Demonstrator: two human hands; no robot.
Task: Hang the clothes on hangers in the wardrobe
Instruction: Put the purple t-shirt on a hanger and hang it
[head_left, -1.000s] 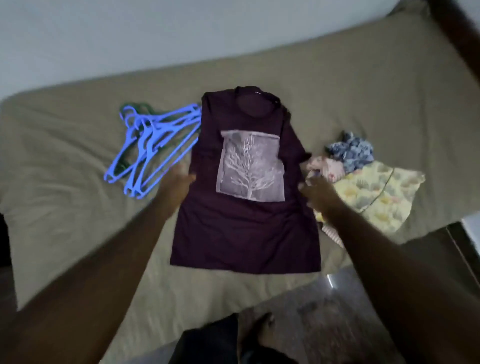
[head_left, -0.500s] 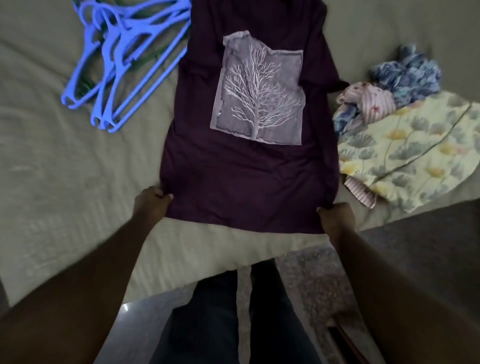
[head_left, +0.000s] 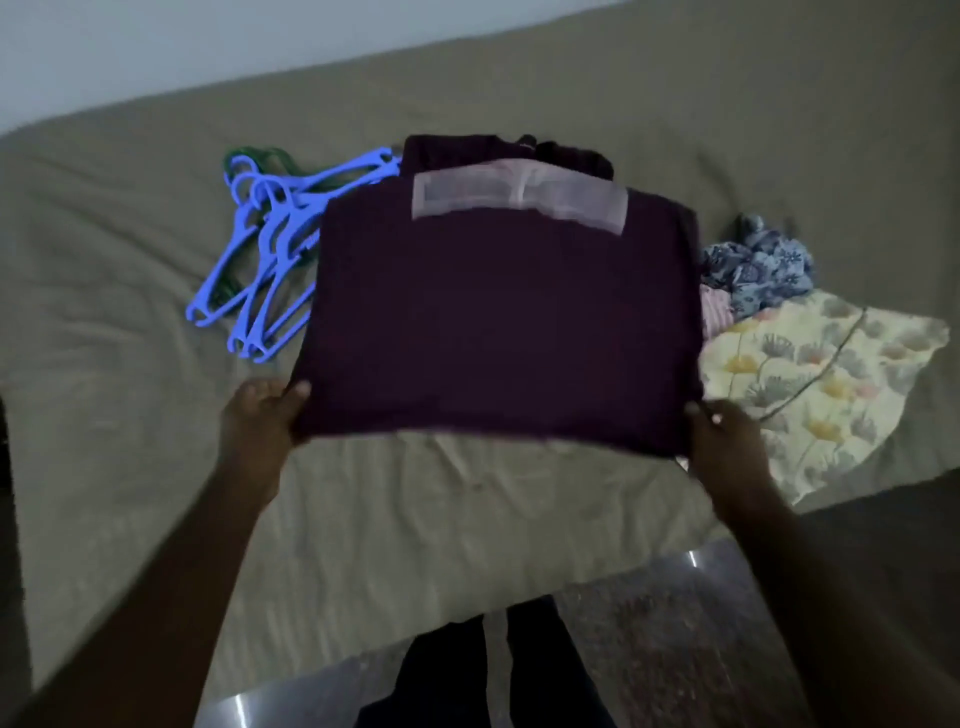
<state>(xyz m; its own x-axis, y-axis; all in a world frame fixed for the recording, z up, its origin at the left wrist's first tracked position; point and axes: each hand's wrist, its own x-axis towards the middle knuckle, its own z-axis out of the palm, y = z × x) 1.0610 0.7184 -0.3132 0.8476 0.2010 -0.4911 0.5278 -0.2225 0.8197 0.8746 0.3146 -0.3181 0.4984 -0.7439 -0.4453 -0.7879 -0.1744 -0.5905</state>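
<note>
Head camera looks down on one wide bed covered in an olive-tan sheet. At its centre is one dark purple shirt with a single pale print panel near its far end. The shirt's near hem is raised off the sheet and stretched flat between two hands.

Right of the shirt lies one yellow flowered cloth, spread out. Left of the shirt is a loose pile of blue hangers, at least four, overlapping too much for an exact count. One green hanger shows beneath them.

Beyond the yellow cloth sit one crumpled blue floral garment and one small pink piece.

The left hand grips the near left corner of the hem. The right hand grips the near right corner.
</note>
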